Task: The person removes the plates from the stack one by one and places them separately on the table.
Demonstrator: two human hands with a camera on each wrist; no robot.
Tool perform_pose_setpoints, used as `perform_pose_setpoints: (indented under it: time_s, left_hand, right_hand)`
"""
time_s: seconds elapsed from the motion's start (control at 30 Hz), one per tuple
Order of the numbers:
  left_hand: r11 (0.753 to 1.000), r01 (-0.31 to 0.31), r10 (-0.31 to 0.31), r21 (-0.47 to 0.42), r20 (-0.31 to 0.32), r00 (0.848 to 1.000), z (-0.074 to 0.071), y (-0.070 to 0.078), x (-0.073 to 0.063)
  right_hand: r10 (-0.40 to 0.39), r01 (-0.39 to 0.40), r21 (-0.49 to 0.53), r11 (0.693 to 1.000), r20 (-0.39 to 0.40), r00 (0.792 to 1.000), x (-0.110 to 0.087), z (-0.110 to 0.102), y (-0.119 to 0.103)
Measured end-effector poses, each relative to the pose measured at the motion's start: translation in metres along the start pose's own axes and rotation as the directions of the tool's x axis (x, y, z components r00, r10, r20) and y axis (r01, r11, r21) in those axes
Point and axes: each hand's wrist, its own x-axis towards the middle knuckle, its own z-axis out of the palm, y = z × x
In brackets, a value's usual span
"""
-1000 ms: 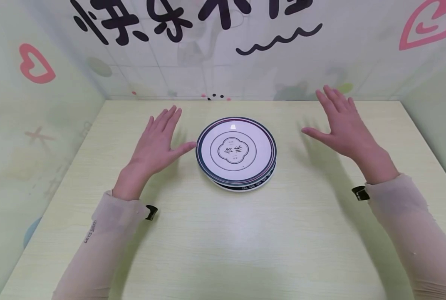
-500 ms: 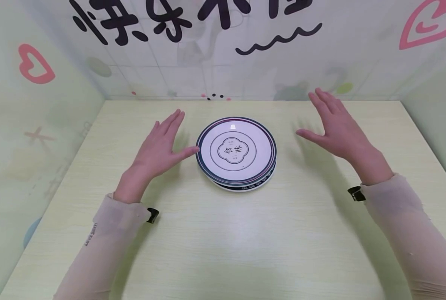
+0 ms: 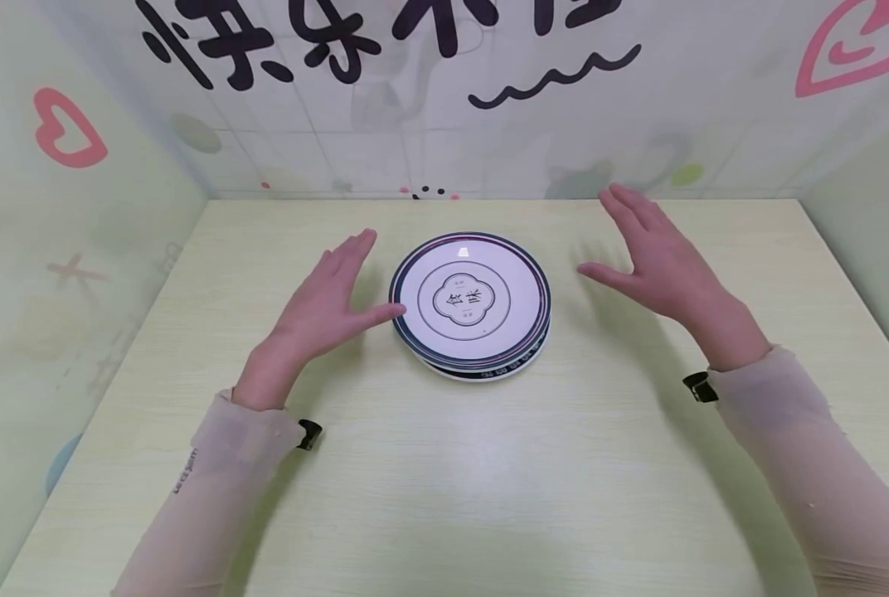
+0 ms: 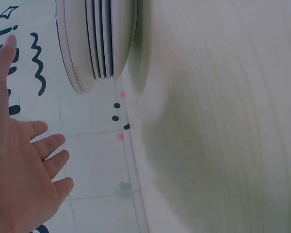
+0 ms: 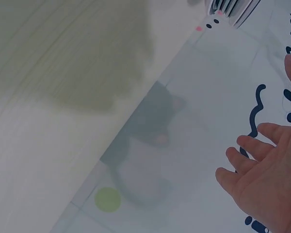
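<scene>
A stack of plates (image 3: 463, 340) sits toward the back of the table in the head view; the top one is white with dark blue and red rim lines and a printed emblem. Several plate edges (image 4: 99, 43) show side-on in the left wrist view. My left hand (image 3: 318, 311) hovers just left of the stack, fingers stretched out, its thumb overlapping the rim from above; the left wrist view shows it apart from the plates. Farther off, on the right side, my right hand (image 3: 664, 265) hangs in the air with fingers spread and nothing in it.
The pale wooden table (image 3: 459, 489) meets a printed back wall (image 3: 415, 124) with dark lettering. Side walls stand at the left (image 3: 34, 274) and right (image 3: 877, 224). Dark straps show at both sleeve cuffs.
Both hands have moved inward toward the plate stack, the right hand shifting left and the left hand slightly right and nearer the front. The plates have stayed in place.
</scene>
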Motion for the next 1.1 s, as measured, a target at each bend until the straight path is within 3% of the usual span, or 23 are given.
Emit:
perform_pose_setpoints:
  time_s: [0.5,1.1]
  left_hand:
    - [0.994,0.016,-0.008,-0.108,0.069,0.998,0.009,0.006,-0.002]
    - [0.976,-0.034,0.058,-0.214,0.111,0.992,0.019,0.005,-0.002]
  right_hand:
    - [0.008,-0.008,0.004,1.000,0.030,1.000,0.003,0.005,-0.011]
    - [-0.014,0.014,0.010,1.000,0.039,0.999,0.004,0.014,-0.019]
